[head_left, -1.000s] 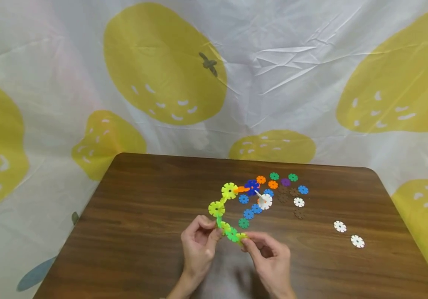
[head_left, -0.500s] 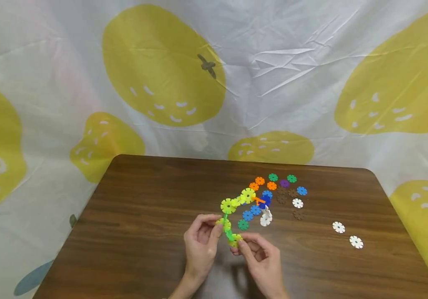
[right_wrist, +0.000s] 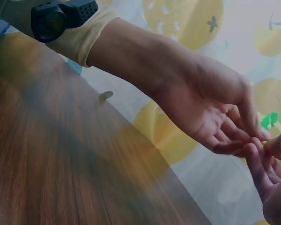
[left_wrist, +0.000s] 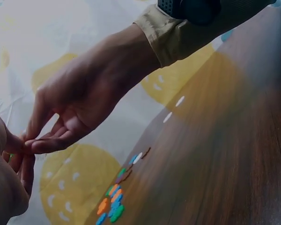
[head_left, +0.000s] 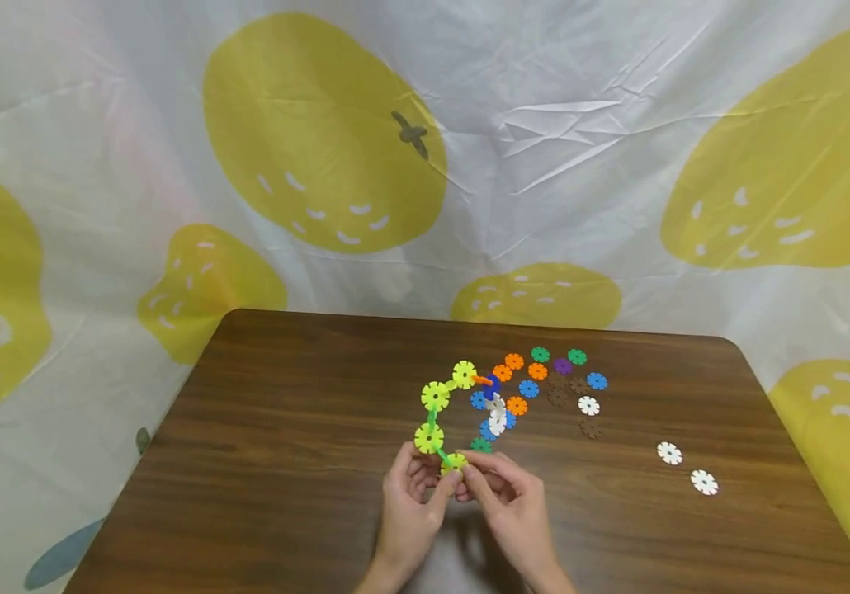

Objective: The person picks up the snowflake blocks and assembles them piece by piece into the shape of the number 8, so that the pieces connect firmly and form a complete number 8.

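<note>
A curved chain of notched plastic discs hangs above the table, made of yellow discs (head_left: 436, 397), green links, an orange piece, a dark blue disc and white discs (head_left: 497, 422). At its near end both hands pinch one yellow disc (head_left: 453, 464): the left hand (head_left: 408, 516) from the left, the right hand (head_left: 512, 516) from the right, fingertips almost meeting. In the left wrist view, the fingers of both hands meet at the left edge and mostly hide the chain. A bit of green shows beyond the fingertips in the right wrist view.
Loose discs lie on the brown table (head_left: 284, 412) behind and right of the chain: orange (head_left: 537, 371), green (head_left: 577, 356), purple (head_left: 562, 365), blue (head_left: 597, 381), brown and white. Two white discs (head_left: 669, 453) lie farther right. A fruit-patterned cloth (head_left: 365, 280) hangs behind.
The left hand has moved along the chain from a middle part to the near-end disc, beside the right hand. The right hand has shifted left, and the chain has turned, its white end swinging left.
</note>
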{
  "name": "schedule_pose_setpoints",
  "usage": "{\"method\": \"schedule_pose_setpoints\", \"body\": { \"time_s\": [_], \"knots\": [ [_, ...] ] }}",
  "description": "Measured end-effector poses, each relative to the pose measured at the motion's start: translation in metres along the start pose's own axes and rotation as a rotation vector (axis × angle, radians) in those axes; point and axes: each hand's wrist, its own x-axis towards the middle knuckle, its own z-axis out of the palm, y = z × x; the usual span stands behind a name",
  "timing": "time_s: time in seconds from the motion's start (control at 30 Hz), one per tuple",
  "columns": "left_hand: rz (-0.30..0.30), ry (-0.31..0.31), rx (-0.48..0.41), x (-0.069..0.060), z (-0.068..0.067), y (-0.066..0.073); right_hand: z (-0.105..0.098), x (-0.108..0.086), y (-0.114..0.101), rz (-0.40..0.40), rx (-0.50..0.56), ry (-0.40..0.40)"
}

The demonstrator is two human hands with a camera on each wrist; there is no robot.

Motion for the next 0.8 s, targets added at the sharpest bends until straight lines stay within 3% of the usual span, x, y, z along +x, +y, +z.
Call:
{"method": "schedule_pose_setpoints", "body": {
  "time_s": [0.17,0.33,0.43,0.6,0.8],
  "knots": [
    [0.01,0.072,0.038,0.003,-0.005,-0.003,-0.002,0.005,0.007,0.035,-0.113,-0.03],
    [0.058,0.14,0.023,0.003,-0.01,-0.006,-0.015,0.012,0.025,-0.025,-0.325,-0.092],
    [0.069,0.16,0.015,0.001,-0.013,-0.006,-0.026,0.02,0.04,-0.015,-0.46,-0.053],
    [0.032,0.174,0.015,-0.001,-0.018,-0.005,-0.049,0.04,0.057,0.049,-0.652,0.05],
    [0.008,0.181,-0.017,-0.003,-0.021,-0.005,-0.063,0.056,0.067,0.075,-0.725,-0.002]
  ]
}}
